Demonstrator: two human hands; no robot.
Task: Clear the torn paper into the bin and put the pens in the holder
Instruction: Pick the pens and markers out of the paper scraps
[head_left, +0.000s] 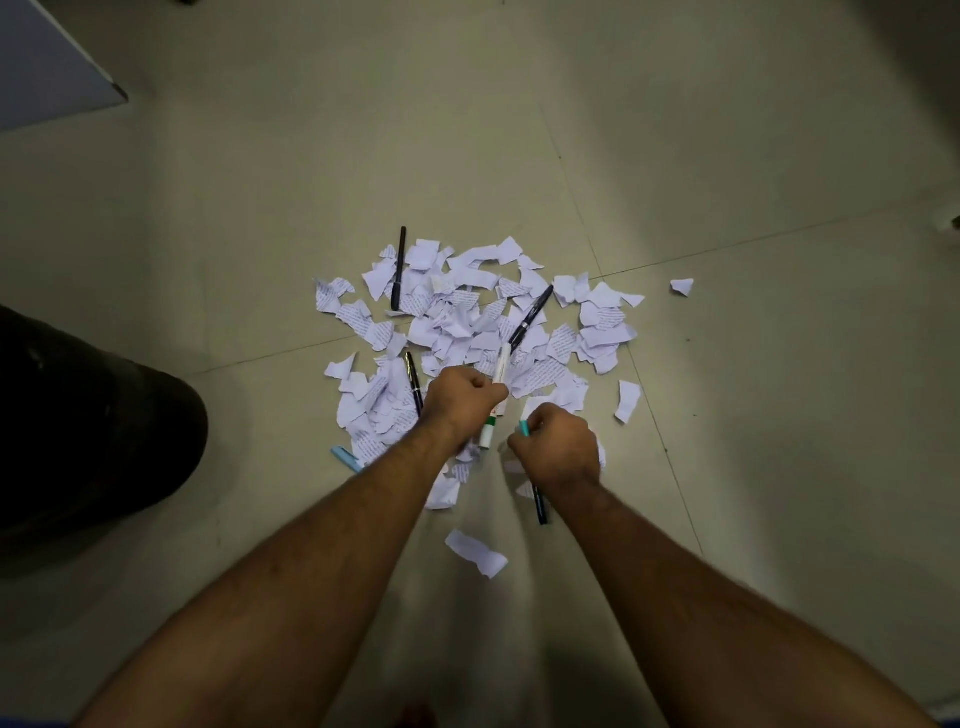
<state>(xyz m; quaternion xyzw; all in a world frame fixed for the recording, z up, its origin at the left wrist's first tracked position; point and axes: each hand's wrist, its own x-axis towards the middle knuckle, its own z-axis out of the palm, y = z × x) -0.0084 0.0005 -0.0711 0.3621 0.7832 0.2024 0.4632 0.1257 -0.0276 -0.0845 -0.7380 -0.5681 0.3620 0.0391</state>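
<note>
A heap of torn white paper (467, 322) lies on the floor in front of me. My left hand (465, 402) is shut on a white marker (501, 366) with a green band. My right hand (558, 447) is shut on a teal-capped pen (525, 428), and a dark pen (540, 506) shows just below that hand. Black pens lie on the heap: one at the far left (399, 267), one at the right (531, 314), one beside my left wrist (414, 382). A light blue pen (347, 458) lies at the heap's near left edge.
A large black bin (88, 426) stands at the left, close to the heap. Stray scraps lie apart at the right (681, 286) and near me (475, 552). A grey board corner (57, 67) is at the top left. The floor is tiled.
</note>
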